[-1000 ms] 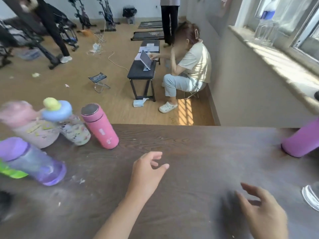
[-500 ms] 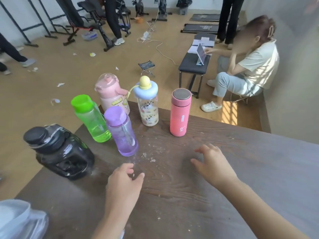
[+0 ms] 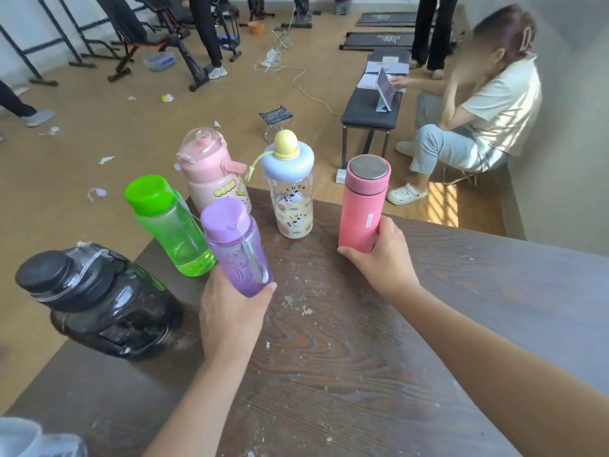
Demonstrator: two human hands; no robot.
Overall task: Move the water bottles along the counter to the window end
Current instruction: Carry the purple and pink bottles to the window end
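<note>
while six bottles stand bunched at one corner of the dark wooden desk (image 3: 346,357), both hands are on them — the left hand (image 3: 230,311) has its grip wrapped round the base of the purple bottle (image 3: 235,245), the right hand (image 3: 382,255) has its grip closed on the lower part of the pink flask (image 3: 362,206). behind stand the green bottle (image 3: 168,225), pale pink bottle (image 3: 211,173) and cow-print bottle (image 3: 291,189); the black jug (image 3: 99,298) sits at the left edge.
</note>
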